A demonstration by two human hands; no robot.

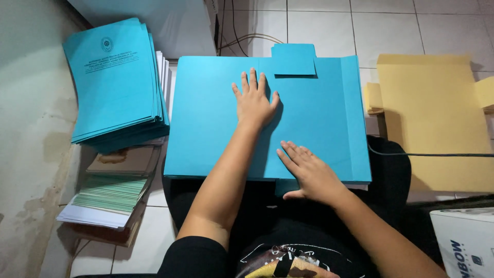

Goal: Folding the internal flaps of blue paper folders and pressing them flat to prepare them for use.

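A large blue card folder (206,118) lies flat in front of me, unfolded, with a small flap at its far edge and a side flap on the right. My left hand (253,100) presses flat on its middle, fingers spread and pointing away. My right hand (309,172) rests palm down on the folder's near right part, fingers together, holding nothing. Under the folder more sheets show at the near edge. My dark trousers lie beneath it.
A tall stack of blue printed folders (116,82) stands at the left, over piles of green and white paper (110,198). A yellow unfolded folder (437,123) lies right, crossed by a dark cable (432,154). A white box (465,242) sits near right. Tiled floor beyond.
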